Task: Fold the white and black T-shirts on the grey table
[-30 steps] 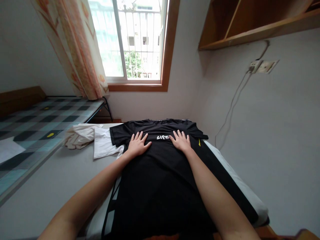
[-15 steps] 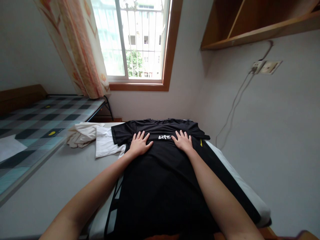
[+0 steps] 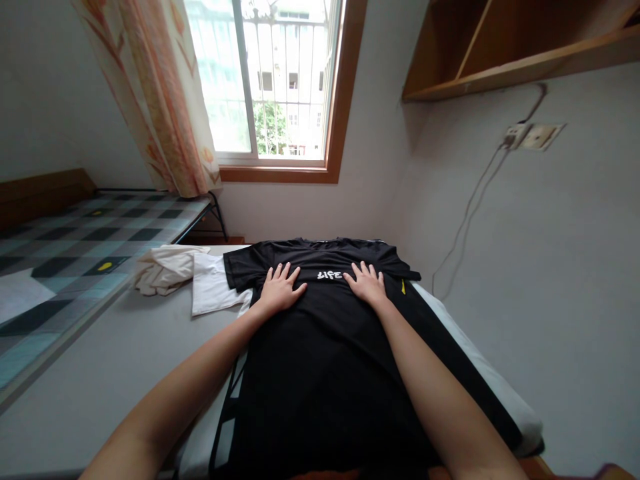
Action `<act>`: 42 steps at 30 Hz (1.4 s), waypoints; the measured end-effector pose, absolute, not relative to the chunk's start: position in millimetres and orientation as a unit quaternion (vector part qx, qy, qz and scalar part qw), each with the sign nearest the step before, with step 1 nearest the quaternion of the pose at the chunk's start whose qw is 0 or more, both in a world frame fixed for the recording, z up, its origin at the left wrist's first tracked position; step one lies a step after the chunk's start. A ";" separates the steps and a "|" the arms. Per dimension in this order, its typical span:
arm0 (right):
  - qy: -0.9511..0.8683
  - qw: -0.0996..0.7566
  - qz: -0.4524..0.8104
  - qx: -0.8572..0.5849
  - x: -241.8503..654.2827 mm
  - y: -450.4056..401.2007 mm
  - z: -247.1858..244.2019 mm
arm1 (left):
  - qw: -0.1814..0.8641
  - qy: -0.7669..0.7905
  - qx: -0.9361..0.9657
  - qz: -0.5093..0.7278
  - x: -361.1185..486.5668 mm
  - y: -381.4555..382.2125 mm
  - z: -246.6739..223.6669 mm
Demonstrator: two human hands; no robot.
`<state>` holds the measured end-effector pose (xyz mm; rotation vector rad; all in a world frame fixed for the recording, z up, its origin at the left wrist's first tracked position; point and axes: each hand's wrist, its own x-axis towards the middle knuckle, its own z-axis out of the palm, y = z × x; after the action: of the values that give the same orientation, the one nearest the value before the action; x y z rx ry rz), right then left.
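Observation:
A black T-shirt [image 3: 325, 373] lies spread out in front of me, its collar at the far end and white lettering across the chest. My left hand [image 3: 281, 287] rests flat on the shirt, left of the lettering, fingers spread. On the other side of the lettering, my right hand [image 3: 367, 283] is also pressed flat with its fingers apart. A small yellow mark shows to the right of that hand. Under the shirt's left sleeve, a white cloth [image 3: 215, 290] sticks out. Neither hand grips anything.
Beside the white cloth lies a crumpled beige cloth [image 3: 167, 267]. The shirt lies on a pale surface [image 3: 115, 373], with a checked bed [image 3: 125, 223] at the left. A wall with a hanging cable [image 3: 465, 220] borders the right side, below a wooden shelf [image 3: 500, 77].

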<state>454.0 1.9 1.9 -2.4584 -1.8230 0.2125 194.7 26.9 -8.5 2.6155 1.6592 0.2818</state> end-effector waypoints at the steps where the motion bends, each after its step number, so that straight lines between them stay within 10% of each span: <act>1: -0.594 0.038 0.069 -0.801 454.0 1.9 1.9 | 0.016 0.533 0.841 0.091 194.8 26.8 -8.3; 25: -0.590 0.063 0.078 -0.801 453.1 1.0 1.0 | 0.002 0.531 0.843 0.084 194.5 25.8 -8.5; 42: -0.528 0.373 -0.120 -0.753 462.3 5.5 -3.9 | -0.003 0.528 0.844 0.093 194.4 25.5 -9.2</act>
<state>462.3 5.5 -3.9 -1.9305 -1.3524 -0.3078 194.4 25.5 -9.2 2.6576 1.6625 0.2935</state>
